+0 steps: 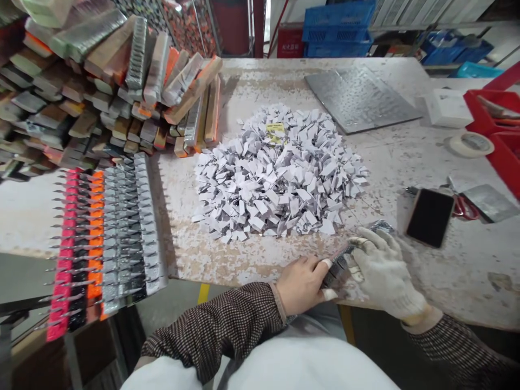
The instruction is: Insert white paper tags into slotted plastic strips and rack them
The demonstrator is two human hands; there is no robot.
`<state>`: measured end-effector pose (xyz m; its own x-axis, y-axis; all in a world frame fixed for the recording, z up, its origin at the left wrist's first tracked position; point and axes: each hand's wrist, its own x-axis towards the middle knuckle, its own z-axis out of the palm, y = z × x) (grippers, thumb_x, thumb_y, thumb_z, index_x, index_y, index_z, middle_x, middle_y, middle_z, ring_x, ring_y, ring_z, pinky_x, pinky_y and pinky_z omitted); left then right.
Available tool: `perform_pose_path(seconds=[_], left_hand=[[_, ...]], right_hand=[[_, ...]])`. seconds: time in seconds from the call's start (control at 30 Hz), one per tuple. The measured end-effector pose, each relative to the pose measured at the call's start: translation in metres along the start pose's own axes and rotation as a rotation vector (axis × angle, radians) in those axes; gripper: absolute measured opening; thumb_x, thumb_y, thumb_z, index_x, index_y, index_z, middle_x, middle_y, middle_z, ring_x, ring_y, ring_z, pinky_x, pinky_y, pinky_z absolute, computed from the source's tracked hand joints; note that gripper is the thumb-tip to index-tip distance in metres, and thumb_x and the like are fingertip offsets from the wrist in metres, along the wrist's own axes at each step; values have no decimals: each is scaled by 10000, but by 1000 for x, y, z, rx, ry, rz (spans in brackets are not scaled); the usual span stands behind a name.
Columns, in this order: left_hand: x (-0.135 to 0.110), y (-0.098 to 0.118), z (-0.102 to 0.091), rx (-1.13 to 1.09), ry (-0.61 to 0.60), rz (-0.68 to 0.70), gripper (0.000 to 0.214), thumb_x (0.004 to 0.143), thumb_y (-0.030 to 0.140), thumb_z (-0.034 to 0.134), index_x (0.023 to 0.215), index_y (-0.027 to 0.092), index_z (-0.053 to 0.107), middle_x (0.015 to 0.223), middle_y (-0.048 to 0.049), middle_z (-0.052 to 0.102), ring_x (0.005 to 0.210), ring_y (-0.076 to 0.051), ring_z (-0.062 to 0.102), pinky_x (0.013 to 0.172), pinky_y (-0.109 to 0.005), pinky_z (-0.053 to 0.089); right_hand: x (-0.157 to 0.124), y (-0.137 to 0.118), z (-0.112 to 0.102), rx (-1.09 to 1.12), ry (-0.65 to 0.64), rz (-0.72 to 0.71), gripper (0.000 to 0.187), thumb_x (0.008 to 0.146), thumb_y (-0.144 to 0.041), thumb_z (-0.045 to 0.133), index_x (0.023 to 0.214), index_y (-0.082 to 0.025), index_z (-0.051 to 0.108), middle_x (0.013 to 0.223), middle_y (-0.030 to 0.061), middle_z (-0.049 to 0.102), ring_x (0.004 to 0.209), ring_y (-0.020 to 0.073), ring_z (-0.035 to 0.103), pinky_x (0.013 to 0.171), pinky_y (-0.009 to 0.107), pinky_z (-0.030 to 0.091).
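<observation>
A dark grey, bar-like piece (338, 266) lies slantwise near the table's front edge, mostly covered by my hands. My left hand (301, 284), bare with white wraps on the thumb and a fingertip, grips its near end. Over its farther part bends my right hand (384, 276) in a white knitted glove, fingers curled around it. The gloved fingers hide much of the bar, so its full shape is unclear. Just beyond both hands spreads a wide heap of small white paper-like pieces (280, 179), with a yellow label (275, 133) on top.
Wrapped bars (134, 103) are stacked at the left, above spiked coloured strips (101, 238) at the table edge. A metal plate (359, 100) lies at the back. On the right are a phone (430, 218), scissors (464, 206), a tape roll (471, 144) and red bins (498, 116).
</observation>
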<state>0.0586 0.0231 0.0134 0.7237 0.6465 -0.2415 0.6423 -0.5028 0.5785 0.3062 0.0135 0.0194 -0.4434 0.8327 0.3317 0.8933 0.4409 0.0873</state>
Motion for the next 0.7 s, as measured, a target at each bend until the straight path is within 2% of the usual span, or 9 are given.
perform_pose_path(seconds=[0.2,0.33,0.43,0.5,0.6,0.7], left_hand=[[-1,-1,-1,17,-11,23,590,1070,565,723,1488,182,560,1344,-144,723,1233,-320,725,997,-420,632],[13,1,-9,82,38,5,507,1093,576,683,1408,186,613,1269,-113,756,1145,-293,747,939,-396,624],[49,8,-28,226,206,74,432,1185,466,523,1471,153,603,1297,-121,761,1183,-284,717,952,-408,591],[82,13,-44,366,295,171,377,1206,261,406,1497,129,605,1399,-150,736,1264,-285,675,1007,-433,547],[127,18,-65,503,209,186,344,1156,131,420,1293,112,735,1271,-176,783,1258,-305,656,1066,-480,479],[151,16,-78,535,106,168,295,1124,141,497,1097,123,790,1229,-197,784,1259,-327,646,1067,-480,435]], right_hand=[[-2,2,3,2,15,44,172,1019,-250,673,856,-228,723,1193,110,809,1376,348,663,1318,621,410],[-12,11,0,9,175,72,187,1058,-361,675,949,-209,684,1223,148,781,1357,379,674,1270,646,460],[-20,15,-5,-18,312,133,213,1053,-407,701,1027,-200,662,1249,167,757,1322,386,693,1214,624,519],[-26,12,-9,-24,339,165,179,1038,-374,728,1041,-211,652,1263,156,749,1318,375,698,1182,588,551],[-40,3,-14,34,324,200,127,1035,-328,722,1051,-228,645,1274,147,747,1346,376,687,1171,585,557],[-61,-3,-16,86,315,292,84,1043,-312,684,1047,-237,646,1279,156,750,1330,390,687,1114,593,580]])
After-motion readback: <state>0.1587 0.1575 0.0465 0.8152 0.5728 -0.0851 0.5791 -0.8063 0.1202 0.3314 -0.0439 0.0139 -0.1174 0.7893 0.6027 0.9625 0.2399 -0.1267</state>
